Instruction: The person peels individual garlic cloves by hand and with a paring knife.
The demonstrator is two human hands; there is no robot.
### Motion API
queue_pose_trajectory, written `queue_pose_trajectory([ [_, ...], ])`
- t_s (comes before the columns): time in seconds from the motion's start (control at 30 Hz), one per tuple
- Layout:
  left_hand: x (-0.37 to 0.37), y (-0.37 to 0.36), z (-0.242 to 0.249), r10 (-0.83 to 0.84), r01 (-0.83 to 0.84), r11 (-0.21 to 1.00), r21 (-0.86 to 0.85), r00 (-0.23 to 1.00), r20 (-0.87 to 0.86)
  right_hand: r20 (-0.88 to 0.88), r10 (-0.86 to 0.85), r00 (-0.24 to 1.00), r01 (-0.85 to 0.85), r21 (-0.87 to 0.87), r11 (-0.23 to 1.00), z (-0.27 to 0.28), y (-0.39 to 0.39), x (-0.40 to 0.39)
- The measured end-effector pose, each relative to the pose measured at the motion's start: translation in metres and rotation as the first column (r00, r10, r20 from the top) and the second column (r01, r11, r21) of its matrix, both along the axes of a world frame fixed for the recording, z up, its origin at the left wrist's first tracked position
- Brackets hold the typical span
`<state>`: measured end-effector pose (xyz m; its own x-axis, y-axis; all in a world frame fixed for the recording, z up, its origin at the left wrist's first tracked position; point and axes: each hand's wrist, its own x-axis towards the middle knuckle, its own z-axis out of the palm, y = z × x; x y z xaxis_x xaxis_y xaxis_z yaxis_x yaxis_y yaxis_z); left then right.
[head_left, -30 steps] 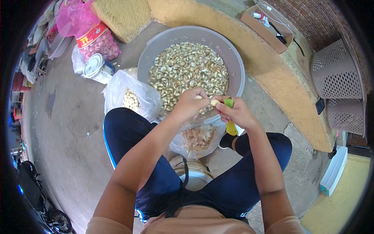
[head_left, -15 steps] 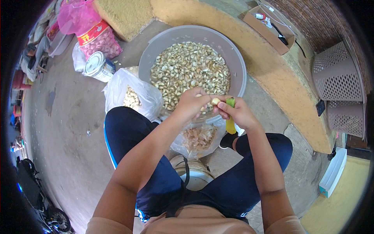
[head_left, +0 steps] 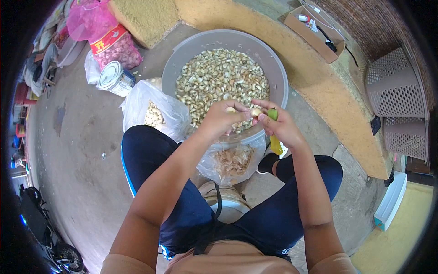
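Note:
Over the near rim of a large grey tub (head_left: pixel 279 68), my two hands meet around a pale garlic clove (head_left: pixel 256 112). My left hand (head_left: pixel 223 118) is closed, its fingertips at that clove, with another pale clove (head_left: pixel 231 109) tucked in its fingers. My right hand (head_left: pixel 282 128) pinches the clove from the other side. It also grips a small knife with a yellow-green handle (head_left: pixel 275 145); the blade cannot be made out. Many unpeeled garlic cloves (head_left: pixel 223 77) fill the tub, apparently in water.
A clear bag of peeled cloves (head_left: pixel 155 114) stands left of the tub. Garlic skins lie in a plastic bag (head_left: pixel 233 163) between my legs. Behind are a paint can (head_left: pixel 117 78) and a pink mesh sack of garlic (head_left: pixel 119 51). A yellow ledge (head_left: pixel 328 100) curves along the right.
Both hands have shifted slightly, and the clove between them sits a little higher. My right index finger has lifted and stretched out. The yellow-green handle has moved slightly right.

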<state>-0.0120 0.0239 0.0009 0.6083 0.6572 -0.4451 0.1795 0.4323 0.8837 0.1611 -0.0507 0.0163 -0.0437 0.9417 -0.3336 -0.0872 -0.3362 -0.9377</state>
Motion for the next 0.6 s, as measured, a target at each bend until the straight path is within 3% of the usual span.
queue_pose_trajectory([
  [0.13, 0.000, -0.001, 0.006, 0.018, -0.016, 0.999, 0.032, 0.999, -0.044, 0.125, -0.025, 0.992, 0.029, -0.027, 0.999, -0.004, 0.001, 0.002],
  [0.23, 0.002, 0.000, 0.004, -0.040, 0.060, 0.981, 0.184, 0.993, -0.109, 0.130, -0.040, 0.991, 0.044, -0.033, 0.998, -0.003, 0.001, 0.002],
  [0.3, 0.002, 0.000, 0.003, -0.040, 0.053, 0.985, 0.161, 0.996, -0.082, 0.103, -0.026, 0.994, 0.031, -0.039, 0.999, -0.002, 0.001, 0.002],
  [0.4, 0.002, -0.001, 0.004, -0.005, 0.016, 0.988, 0.151, 0.997, -0.075, 0.127, -0.155, 0.980, 0.155, 0.012, 0.988, -0.002, 0.001, 0.000],
  [0.5, 0.004, -0.002, 0.002, 0.046, -0.032, 0.980, 0.199, 0.997, -0.064, 0.465, -0.305, 0.831, 0.090, 0.430, 0.898, -0.007, 0.000, -0.011],
  [0.6, 0.005, -0.003, 0.003, 0.059, -0.046, 0.974, 0.222, 0.997, -0.055, 0.610, -0.254, 0.751, 0.003, 0.382, 0.924, 0.012, -0.004, -0.015],
])
